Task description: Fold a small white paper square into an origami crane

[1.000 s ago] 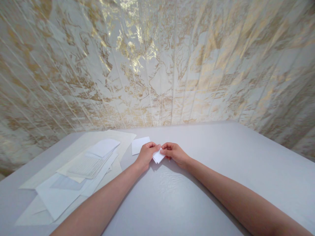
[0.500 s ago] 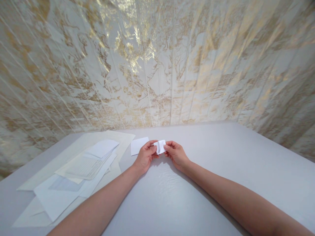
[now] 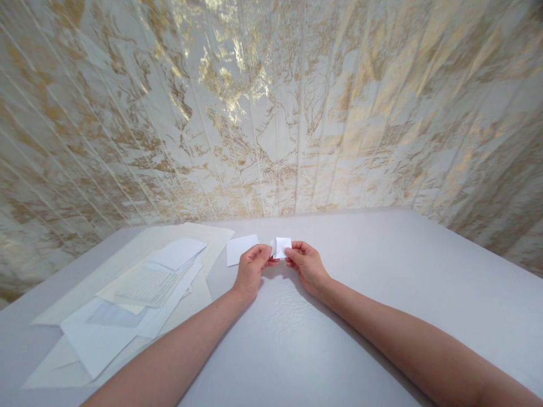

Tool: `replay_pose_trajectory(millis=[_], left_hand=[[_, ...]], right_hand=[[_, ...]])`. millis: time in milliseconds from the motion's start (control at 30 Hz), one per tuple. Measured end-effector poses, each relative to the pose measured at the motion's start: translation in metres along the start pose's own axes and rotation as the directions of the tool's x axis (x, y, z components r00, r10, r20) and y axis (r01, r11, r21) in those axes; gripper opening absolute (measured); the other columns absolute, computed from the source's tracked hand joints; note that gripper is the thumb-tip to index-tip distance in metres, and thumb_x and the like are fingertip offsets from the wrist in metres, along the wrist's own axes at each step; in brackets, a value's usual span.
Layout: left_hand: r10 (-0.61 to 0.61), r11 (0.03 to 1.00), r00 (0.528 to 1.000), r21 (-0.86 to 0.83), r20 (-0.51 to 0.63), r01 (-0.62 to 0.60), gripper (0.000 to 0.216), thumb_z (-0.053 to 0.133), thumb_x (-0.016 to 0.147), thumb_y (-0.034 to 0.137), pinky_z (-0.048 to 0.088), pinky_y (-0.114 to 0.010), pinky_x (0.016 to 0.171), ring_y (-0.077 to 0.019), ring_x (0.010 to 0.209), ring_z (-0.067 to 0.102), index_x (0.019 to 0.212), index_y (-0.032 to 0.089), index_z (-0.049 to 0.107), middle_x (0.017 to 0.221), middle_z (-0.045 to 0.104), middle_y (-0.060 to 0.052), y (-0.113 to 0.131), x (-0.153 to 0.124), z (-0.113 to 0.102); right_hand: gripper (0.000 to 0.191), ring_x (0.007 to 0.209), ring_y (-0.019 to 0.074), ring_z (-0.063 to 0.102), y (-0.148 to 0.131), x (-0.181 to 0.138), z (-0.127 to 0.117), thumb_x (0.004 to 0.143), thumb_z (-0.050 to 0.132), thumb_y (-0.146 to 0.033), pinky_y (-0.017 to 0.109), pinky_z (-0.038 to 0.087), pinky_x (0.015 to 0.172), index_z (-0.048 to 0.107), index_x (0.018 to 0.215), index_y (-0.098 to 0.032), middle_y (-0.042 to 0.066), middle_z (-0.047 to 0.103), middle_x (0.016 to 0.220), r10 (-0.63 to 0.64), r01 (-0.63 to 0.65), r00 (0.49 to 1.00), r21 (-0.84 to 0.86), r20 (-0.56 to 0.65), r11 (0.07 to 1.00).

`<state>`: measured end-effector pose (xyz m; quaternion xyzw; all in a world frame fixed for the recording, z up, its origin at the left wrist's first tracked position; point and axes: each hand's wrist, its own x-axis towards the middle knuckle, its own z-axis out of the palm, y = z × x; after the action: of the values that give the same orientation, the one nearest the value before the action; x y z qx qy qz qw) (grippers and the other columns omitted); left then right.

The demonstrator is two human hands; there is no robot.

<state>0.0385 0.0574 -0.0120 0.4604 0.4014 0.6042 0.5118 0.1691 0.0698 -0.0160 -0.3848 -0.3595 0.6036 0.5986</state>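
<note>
A small folded piece of white paper [image 3: 282,247] is held up between my two hands, just above the table. My left hand [image 3: 253,267] pinches its left edge between thumb and fingers. On the other side, my right hand [image 3: 309,264] grips the right edge, thumb in front and fingers behind. A fold or flap shows along the paper's left part; the layers behind it are hidden. Behind my left hand lies a flat white rectangle of paper [image 3: 238,249].
Loose sheets of paper [image 3: 102,345], some with writing, overlap in a spread pile on the left of the white table [image 3: 407,265]. A gold-patterned pale curtain [image 3: 271,113] hangs along the table's back edge.
The folded paper has moved slightly right and up and turned a little, showing a squarer front. My left thumb has shifted to its edge; my right hand keeps its hold.
</note>
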Motion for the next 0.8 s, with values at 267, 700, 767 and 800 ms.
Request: replay_pose_trajectory(millis=[267,700,767,800], left_hand=[[0.04,0.975,0.999,0.218,0.02,-0.043,0.032,0.068,0.061,0.025,0.045,-0.028,0.071,-0.0158,0.072,0.059,0.092,0.016,0.068,0.079,0.069,-0.004,-0.004,-0.001,0.002],[0.039,0.993,0.991,0.115,-0.131,-0.024,0.021,0.068,0.058,0.025,0.046,-0.028,0.066,-0.0152,0.063,0.06,0.076,0.014,0.069,0.068,0.068,-0.003,-0.012,0.004,0.004],[0.044,0.993,0.991,0.113,-0.13,-0.029,0.017,0.067,0.059,0.025,0.045,-0.027,0.063,-0.0137,0.06,0.058,0.071,0.014,0.068,0.065,0.067,-0.002,-0.01,0.005,0.004],[0.048,0.992,0.991,0.123,-0.124,-0.033,0.015,0.066,0.059,0.024,0.044,-0.026,0.062,-0.013,0.059,0.057,0.07,0.014,0.068,0.063,0.066,-0.001,-0.009,0.005,0.003]], right_hand=[[0.031,0.048,0.0077,0.053,0.003,-0.001,0.003,0.048,0.076,-0.025,0.022,0.047,0.05,0.052,0.064,-0.016,-0.006,0.055,0.051,-0.027,0.032,0.995,0.048,-0.094,0.998],[0.034,0.054,0.0103,0.054,0.004,-0.008,0.006,0.051,0.074,-0.029,0.026,0.046,0.056,0.044,0.061,-0.018,-0.004,0.057,0.055,-0.01,0.013,0.999,-0.059,0.044,0.998],[0.032,0.057,0.0101,0.053,0.003,-0.007,0.005,0.053,0.073,-0.026,0.024,0.045,0.055,0.047,0.071,-0.019,-0.004,0.058,0.063,-0.069,0.076,0.996,-0.115,0.059,0.99],[0.034,0.058,0.0096,0.052,0.002,-0.006,0.004,0.053,0.073,-0.024,0.023,0.044,0.055,0.049,0.076,-0.019,-0.005,0.057,0.067,-0.118,0.127,0.991,-0.143,0.068,0.982]])
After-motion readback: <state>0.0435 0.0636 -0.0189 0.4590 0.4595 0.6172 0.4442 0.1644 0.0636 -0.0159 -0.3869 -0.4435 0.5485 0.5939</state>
